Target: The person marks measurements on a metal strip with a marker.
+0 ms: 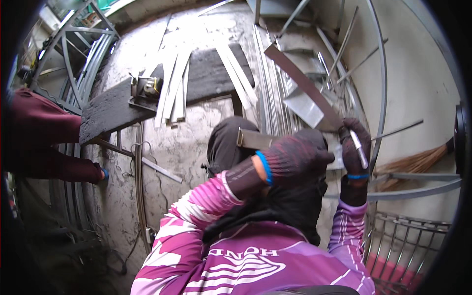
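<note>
My left hand (301,160), in a dark knitted glove with a blue cuff, is closed over my lap. A short grey metal bar (253,140) runs from beneath it across my knees. My right hand (356,147), gloved the same way, is closed around a silver pen-like marker (358,146). From beside that hand a long brownish flat metal strip (307,83) reaches up and to the left; its lower end goes behind the glove, so how the fingers hold it is hidden.
Ahead stands a low dark bench (115,110) bearing pale flat strips (174,88) and a small boxy device (147,88). Long metal profiles (263,78) and sheet pieces (305,105) lie right of it. A person's maroon-trousered leg (54,164) is at left; a broom (418,160) and wire basket (408,246) at right.
</note>
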Demonstrator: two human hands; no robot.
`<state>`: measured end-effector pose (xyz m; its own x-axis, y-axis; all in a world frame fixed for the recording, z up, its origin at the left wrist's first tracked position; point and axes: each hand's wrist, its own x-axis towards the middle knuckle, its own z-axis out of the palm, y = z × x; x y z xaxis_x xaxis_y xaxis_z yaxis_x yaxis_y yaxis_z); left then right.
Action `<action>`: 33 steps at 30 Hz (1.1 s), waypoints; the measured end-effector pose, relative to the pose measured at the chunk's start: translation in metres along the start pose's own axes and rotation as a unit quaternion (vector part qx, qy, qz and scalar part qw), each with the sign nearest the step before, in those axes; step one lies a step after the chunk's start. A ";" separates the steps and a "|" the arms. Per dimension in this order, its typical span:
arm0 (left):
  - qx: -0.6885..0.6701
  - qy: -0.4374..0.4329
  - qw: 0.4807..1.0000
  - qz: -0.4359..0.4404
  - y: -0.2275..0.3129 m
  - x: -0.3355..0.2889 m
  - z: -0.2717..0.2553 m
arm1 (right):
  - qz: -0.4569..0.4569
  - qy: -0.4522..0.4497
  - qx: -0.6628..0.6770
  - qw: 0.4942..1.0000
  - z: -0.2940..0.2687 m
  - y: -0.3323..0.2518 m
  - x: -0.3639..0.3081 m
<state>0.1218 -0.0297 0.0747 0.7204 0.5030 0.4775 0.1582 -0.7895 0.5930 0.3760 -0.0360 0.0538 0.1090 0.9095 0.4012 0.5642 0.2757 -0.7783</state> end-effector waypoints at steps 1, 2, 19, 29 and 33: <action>-0.019 -0.005 0.999 -0.050 0.010 -0.011 -0.020 | -0.028 0.004 -0.071 0.997 -0.008 0.007 0.000; 0.017 0.040 0.998 -0.047 0.003 -0.028 -0.031 | -0.058 0.011 -0.100 0.993 -0.017 0.023 -0.003; 0.152 0.105 0.969 -0.166 -0.077 -0.109 -0.030 | -0.089 -0.114 -0.143 0.979 -0.004 0.038 -0.036; 0.165 0.077 0.964 -0.196 -0.072 -0.101 -0.034 | -0.130 -0.160 -0.119 0.971 0.001 0.041 -0.037; 0.156 0.055 0.964 -0.208 -0.073 -0.094 -0.032 | -0.046 -0.110 -0.111 0.987 -0.009 0.040 -0.043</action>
<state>0.0205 -0.0084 0.0077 0.4775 0.8197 0.3164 0.6253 -0.5700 0.5331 0.4010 -0.0667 0.0097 -0.1176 0.9359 0.3320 0.7311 0.3079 -0.6089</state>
